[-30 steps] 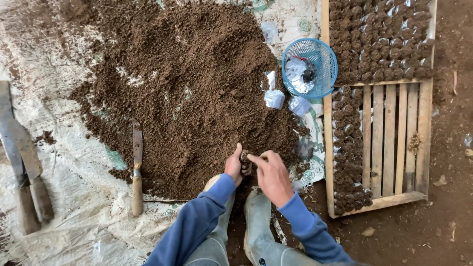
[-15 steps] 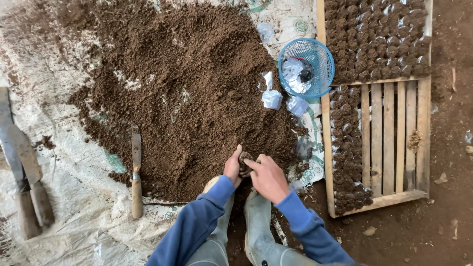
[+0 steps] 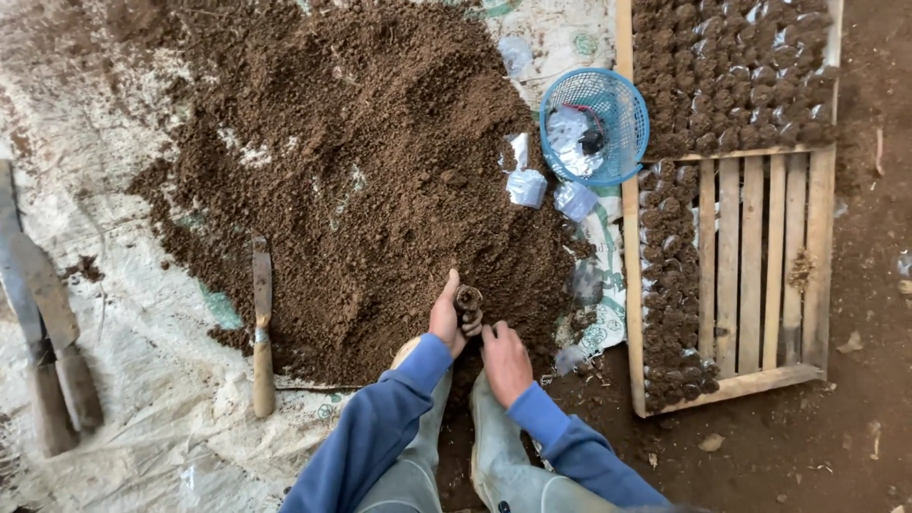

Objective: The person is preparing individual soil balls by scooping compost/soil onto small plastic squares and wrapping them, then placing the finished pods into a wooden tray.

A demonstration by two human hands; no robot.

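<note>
Head view: my left hand (image 3: pixel 445 318) holds a small soil-filled bag (image 3: pixel 468 302) upright at the near edge of the soil pile (image 3: pixel 361 171), and my right hand (image 3: pixel 504 361) rests loose beside it, holding nothing. It looks soft and crumbly, best gripped around its sides. Clear little plastic bags (image 3: pixel 525 186) lie by the round blue basket (image 3: pixel 594 125).

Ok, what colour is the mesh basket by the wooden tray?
Blue. The basket shows best in the head view.

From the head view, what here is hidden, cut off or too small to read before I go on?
- Small soil-filled bag: lower part hidden by left hand.
- Right hand: fingertips buried in the soil pile, grip unclear.
- Blue basket: contents too small to identify.
- Wooden tray: top cut off by the frame.
</note>
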